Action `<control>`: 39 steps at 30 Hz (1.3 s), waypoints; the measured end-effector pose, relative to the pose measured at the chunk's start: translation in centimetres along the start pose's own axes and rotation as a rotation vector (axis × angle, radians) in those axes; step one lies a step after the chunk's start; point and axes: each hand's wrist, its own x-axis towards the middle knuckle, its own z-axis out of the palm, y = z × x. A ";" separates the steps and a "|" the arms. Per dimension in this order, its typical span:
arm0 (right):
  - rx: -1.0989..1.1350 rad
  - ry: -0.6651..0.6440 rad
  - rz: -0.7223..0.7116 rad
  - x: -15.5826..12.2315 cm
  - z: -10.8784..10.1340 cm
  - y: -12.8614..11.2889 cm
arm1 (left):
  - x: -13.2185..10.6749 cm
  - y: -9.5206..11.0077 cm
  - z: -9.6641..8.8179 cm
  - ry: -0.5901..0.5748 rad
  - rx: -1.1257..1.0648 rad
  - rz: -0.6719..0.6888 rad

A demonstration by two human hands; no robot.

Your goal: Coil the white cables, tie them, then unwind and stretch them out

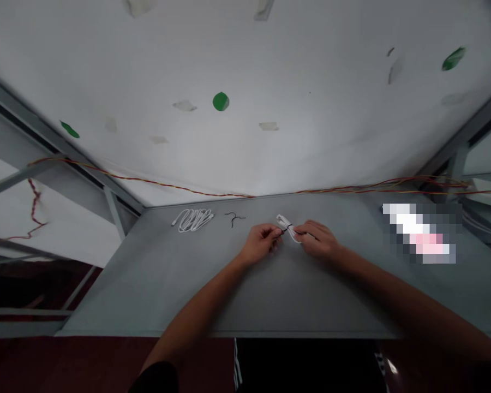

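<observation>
1. The left hand (259,244) and the right hand (317,240) are held close together above the tabletop (180,289), and both are closed on one small bundle.
2. This bundle is a white cable (285,225), folded into a narrow, long shape, and it is pinched between the two hands, with its folded end pointing away from the person.
3. A thin black twist tie (288,229) is seen across the middle of the bundle; how far it is wrapped cannot be told.
4. To the left of the hands, a second white cable (193,220), in coiled loops, is lying on the grey surface.
5. Between that coil and the hands, a loose black wire tie (234,219) is lying.
6. Along the far edge, twisted red and yellow wires (147,183) are running.
7. At the right, a pixelated object (419,233) is lying, but its kind cannot be told.
</observation>
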 end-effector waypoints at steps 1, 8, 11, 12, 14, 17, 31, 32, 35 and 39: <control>0.004 -0.002 0.038 -0.1 0.1 0.0 | 0.0 -0.1 0.2 0.064 0.125 0.103; -0.006 -0.095 0.106 -0.4 0.4 -0.1 | -0.9 -0.6 0.1 0.245 1.018 0.638; -0.098 -0.146 -0.011 -0.1 0.1 0.1 | -1.1 -0.6 -0.6 0.158 1.185 0.707; -0.133 -0.167 -0.045 0.0 0.0 0.1 | -1.1 -0.6 -0.7 0.137 1.207 0.719; -0.193 -0.213 -0.096 0.3 -0.2 0.1 | -1.0 -0.6 -0.7 0.120 1.240 0.727; -0.236 -0.272 -0.151 0.8 -0.4 -0.1 | -0.6 -0.8 -0.1 0.186 1.273 0.666; 0.242 -0.240 0.381 0.3 0.5 -0.4 | 0.2 0.2 0.6 0.194 0.755 0.280; 0.396 -0.251 0.522 0.3 0.6 -0.3 | 0.2 0.0 0.5 0.206 0.749 0.276; 0.860 -0.240 0.931 0.3 1.2 -0.2 | 0.2 -0.7 0.2 0.246 0.875 0.306; 1.107 -0.156 1.387 0.1 1.4 0.1 | -0.4 -0.7 -0.3 0.169 1.135 0.533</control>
